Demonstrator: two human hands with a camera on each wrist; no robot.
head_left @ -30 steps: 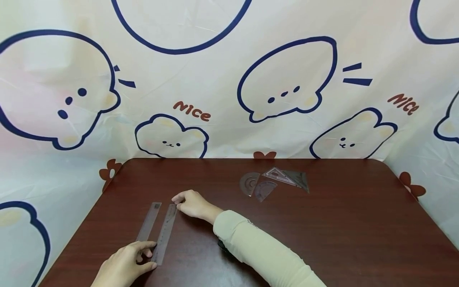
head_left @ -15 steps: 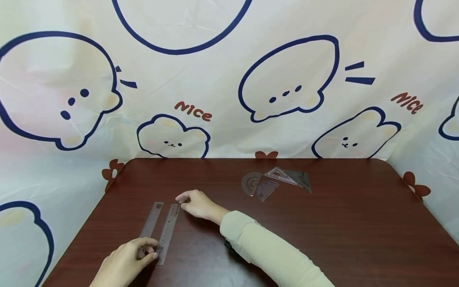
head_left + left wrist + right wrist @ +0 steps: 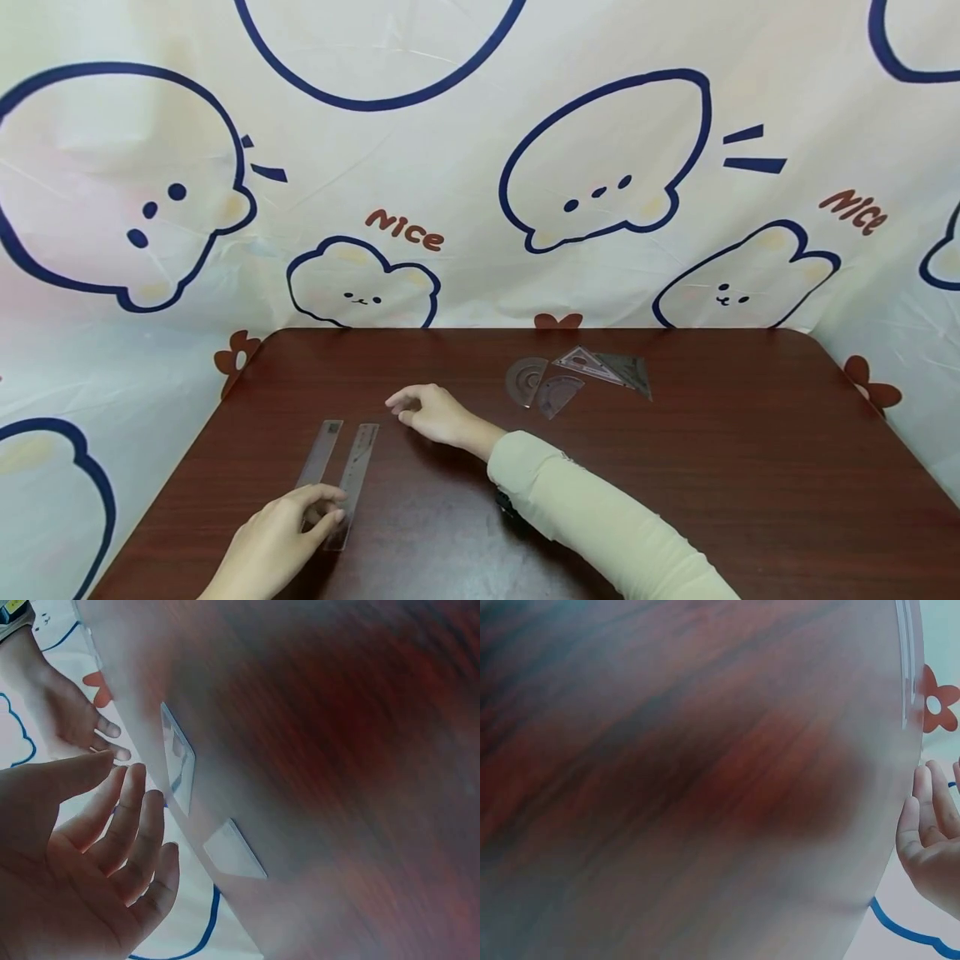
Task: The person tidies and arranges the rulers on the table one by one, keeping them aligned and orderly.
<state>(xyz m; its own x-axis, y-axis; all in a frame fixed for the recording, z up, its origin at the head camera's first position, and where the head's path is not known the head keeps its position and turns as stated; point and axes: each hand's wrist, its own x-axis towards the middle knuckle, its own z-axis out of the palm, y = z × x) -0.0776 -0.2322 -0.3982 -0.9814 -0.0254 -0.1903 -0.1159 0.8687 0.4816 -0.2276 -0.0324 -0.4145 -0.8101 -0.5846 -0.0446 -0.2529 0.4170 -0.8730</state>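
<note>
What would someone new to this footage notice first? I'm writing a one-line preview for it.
Probably the two clear straight rulers lying side by side at the left front of the dark red table, with the left hand on their near ends. The right hand hovers loosely curled just beyond them. Farther back lies a cluster of protractors and set squares, before a cartoon-print cloth.

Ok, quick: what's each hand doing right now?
Left hand: open, fingers relaxed over the near end of the right-hand ruler; contact cannot be told.
Right hand: open, loosely curled, holding nothing.
</note>
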